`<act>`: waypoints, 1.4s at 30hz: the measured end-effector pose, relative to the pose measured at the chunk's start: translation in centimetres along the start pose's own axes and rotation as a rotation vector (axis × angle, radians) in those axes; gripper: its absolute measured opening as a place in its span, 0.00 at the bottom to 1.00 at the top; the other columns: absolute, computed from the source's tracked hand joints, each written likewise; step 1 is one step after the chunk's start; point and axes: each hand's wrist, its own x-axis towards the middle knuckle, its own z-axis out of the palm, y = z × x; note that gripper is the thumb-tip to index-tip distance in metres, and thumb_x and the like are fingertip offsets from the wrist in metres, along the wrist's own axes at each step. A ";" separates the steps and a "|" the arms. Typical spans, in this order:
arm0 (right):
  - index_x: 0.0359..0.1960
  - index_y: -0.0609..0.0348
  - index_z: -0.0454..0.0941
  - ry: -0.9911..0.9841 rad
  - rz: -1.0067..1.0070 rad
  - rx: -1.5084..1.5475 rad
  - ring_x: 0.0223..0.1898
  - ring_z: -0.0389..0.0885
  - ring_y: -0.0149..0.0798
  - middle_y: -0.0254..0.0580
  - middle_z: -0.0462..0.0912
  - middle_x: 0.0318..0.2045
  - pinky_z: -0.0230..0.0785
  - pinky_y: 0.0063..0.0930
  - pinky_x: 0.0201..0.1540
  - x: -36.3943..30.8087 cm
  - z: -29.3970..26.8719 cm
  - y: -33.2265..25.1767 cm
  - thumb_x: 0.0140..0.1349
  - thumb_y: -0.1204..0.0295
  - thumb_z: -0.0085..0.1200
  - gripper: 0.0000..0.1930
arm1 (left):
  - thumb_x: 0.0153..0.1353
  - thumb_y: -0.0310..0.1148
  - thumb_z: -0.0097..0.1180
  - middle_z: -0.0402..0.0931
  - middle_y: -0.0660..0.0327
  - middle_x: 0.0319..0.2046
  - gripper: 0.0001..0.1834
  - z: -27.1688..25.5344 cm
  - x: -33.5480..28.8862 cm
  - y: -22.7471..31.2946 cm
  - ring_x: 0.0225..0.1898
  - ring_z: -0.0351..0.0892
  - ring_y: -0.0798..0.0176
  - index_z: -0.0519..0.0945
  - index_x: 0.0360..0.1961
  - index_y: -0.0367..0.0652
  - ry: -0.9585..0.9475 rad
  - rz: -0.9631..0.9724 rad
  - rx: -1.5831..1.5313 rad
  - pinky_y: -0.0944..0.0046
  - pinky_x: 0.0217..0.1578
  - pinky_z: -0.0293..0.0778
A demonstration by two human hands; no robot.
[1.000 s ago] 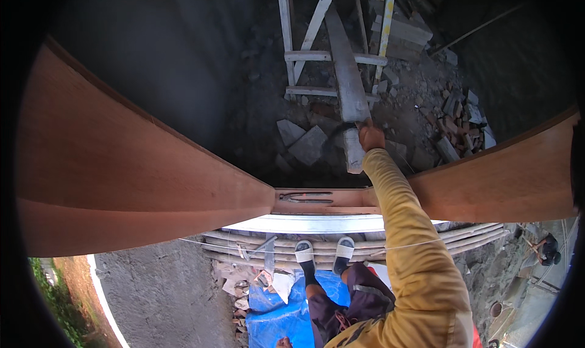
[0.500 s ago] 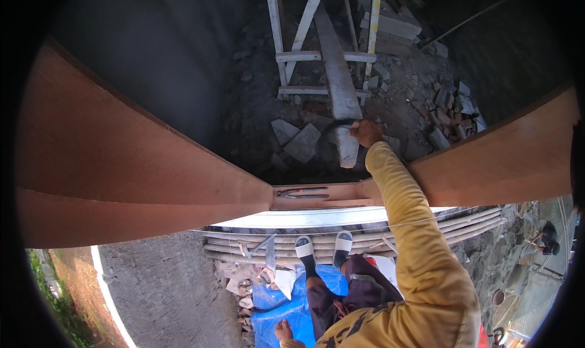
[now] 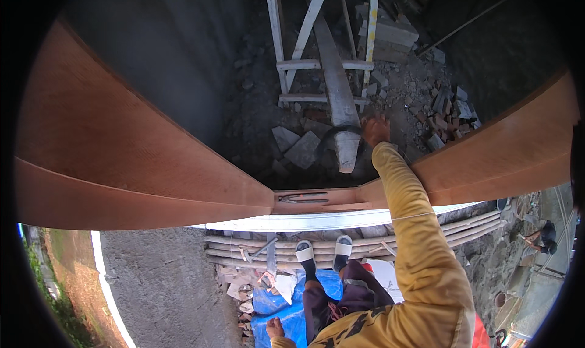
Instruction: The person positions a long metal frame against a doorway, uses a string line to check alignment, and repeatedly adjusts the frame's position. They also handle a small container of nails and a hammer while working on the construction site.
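My right hand (image 3: 376,130) is stretched out through the reddish-brown frame (image 3: 244,196), its fingers apart and empty. Just left of it, a dark loop (image 3: 332,130), perhaps a coil of wire, hangs at the near end of a long grey plank (image 3: 341,98); hand and loop look apart. My left hand (image 3: 275,328) is low by my body, its fingers curled; whatever they may hold is hidden. A pair of pincers (image 3: 303,197) lies on the frame's bottom ledge.
Beyond the frame stand a white wooden trestle (image 3: 298,64), broken slabs (image 3: 301,147) and a brick heap (image 3: 454,116). My feet (image 3: 343,250) are on bamboo poles (image 3: 451,229) above a blue tarp (image 3: 286,314). A person (image 3: 547,237) is far off at the right.
My right hand has let go at the plank's end and shifted right, its fingers spreading. The dark loop stays at the plank. My left hand has moved slightly left.
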 end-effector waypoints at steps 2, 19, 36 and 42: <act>0.36 0.60 0.78 0.068 -0.132 0.010 0.58 0.65 0.50 0.49 0.77 0.46 0.51 0.52 0.58 -0.1 -0.2 0.3 0.62 0.60 0.43 0.17 | 0.57 0.37 0.54 0.77 0.51 0.31 0.19 -0.2 -0.4 0.0 0.28 0.77 0.60 0.75 0.39 0.28 0.008 -0.037 0.027 0.64 0.26 0.76; 0.35 0.60 0.78 0.519 0.102 0.552 0.36 0.78 0.53 0.49 0.80 0.34 0.69 0.40 0.40 2.6 -15.2 -7.4 0.60 0.66 0.45 0.12 | 0.56 0.42 0.57 0.78 0.50 0.34 0.20 5.7 3.2 9.0 0.35 0.78 0.58 0.77 0.38 0.33 -0.150 0.224 0.244 0.62 0.36 0.73; 0.40 0.53 0.79 0.120 -0.423 0.651 0.33 0.75 0.39 0.36 0.75 0.29 0.62 0.33 0.35 -27.0 -16.9 -14.4 0.53 0.69 0.56 0.11 | 0.65 0.46 0.43 0.76 0.62 0.28 0.17 19.8 0.1 44.5 0.25 0.75 0.65 0.71 0.43 0.43 -0.890 0.016 -0.652 0.65 0.28 0.72; 0.42 0.47 0.79 -0.301 -0.426 0.581 0.31 0.76 0.37 0.32 0.75 0.27 0.66 0.34 0.38 -35.9 -20.2 -8.9 0.57 0.66 0.53 0.12 | 0.65 0.42 0.43 0.64 0.68 0.17 0.10 18.9 -1.4 46.5 0.13 0.58 0.73 0.71 0.36 0.48 -0.712 0.018 -0.612 0.70 0.15 0.57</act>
